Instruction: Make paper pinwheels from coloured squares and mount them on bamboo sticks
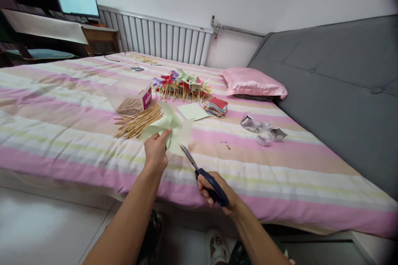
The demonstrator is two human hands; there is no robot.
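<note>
My left hand (156,149) pinches a pale green paper pinwheel (168,124) above the near edge of the bed, its blades partly curled. In my right hand (217,192) are dark blue-handled scissors (214,186), fingers wrapped round the handles. The scissor tips point up and left and are at the lower right edge of the paper; whether the blades touch it I cannot tell. Behind the paper lies a bundle of thin wooden sticks (137,123). A pale green paper sheet (192,111) rests flat beyond, beside a stack of coloured paper squares (217,107).
Finished pinwheels (183,83) on sticks lie in a row farther back. A clear box (130,99) holds more sticks. Tape rolls (264,137) and several tiny pieces (226,144) sit to the right. A pink pillow (253,82) leans near the grey headboard (326,74).
</note>
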